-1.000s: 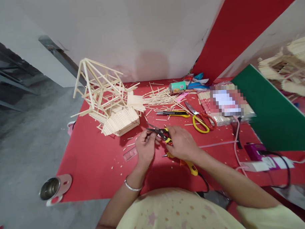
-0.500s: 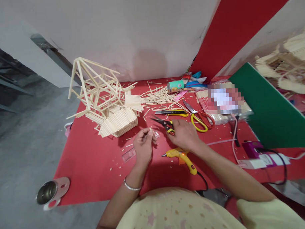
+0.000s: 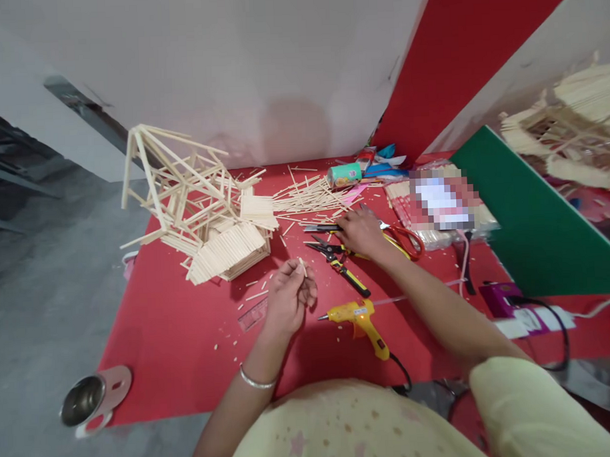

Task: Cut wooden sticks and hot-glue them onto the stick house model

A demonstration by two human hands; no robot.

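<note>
A short piece of wooden stick [image 3: 302, 266] is pinched between the thumb and finger of my left hand [image 3: 290, 292], above the red table. My right hand [image 3: 362, 233] reaches over a black and yellow utility knife [image 3: 319, 228] and partly covers it and a pair of scissors [image 3: 408, 241]. Its fingers are bent and a little apart; whether they touch the knife is hard to see. Just below lie cutting pliers [image 3: 342, 266] with black and yellow handles, jaws apart. A yellow glue gun [image 3: 355, 313] rests nearer to me.
On the left stands a stick-built model [image 3: 226, 251]; loose sticks [image 3: 308, 195] lie behind. A clear ruler [image 3: 252, 314] is beside my left wrist, a mug [image 3: 98, 396] at the near left corner. A green board [image 3: 530, 227] leans right, near a purple plug block [image 3: 502, 298].
My right hand has let go of the pliers, which now lie on the table, and moved up over the knife and scissors. My left hand still pinches the stick piece.
</note>
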